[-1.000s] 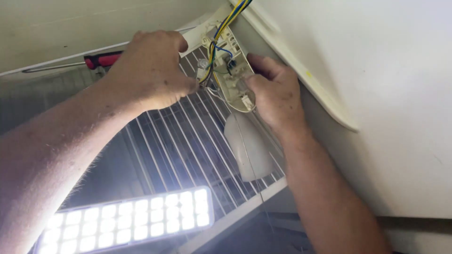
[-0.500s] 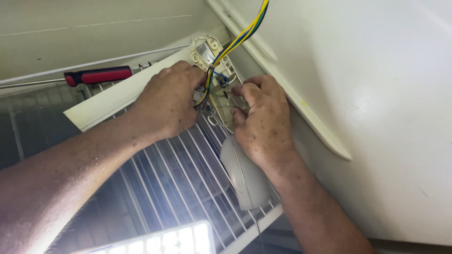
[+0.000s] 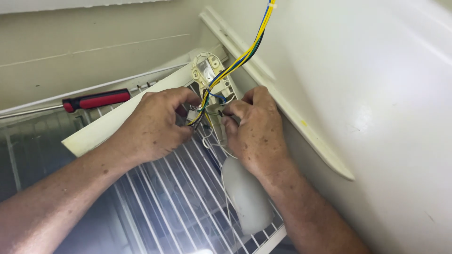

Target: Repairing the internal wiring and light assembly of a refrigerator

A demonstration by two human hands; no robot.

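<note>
— Both grips pinched tight: left hand on the wire bundle, right hand on the cream lamp housing above the wire shelf.
— Seems midway; housing hangs loose, red screwdriver lying unused.

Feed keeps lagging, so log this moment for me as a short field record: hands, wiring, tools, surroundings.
left hand: pinching wire bundle at a small connector
right hand: fingertips on cream plastic housing
wires: yellow, blue, green, running up out of view
screwdriver: red handle, lying untouched behind left hand
wire shelf: under both hands
white cover: lying on shelf
</note>
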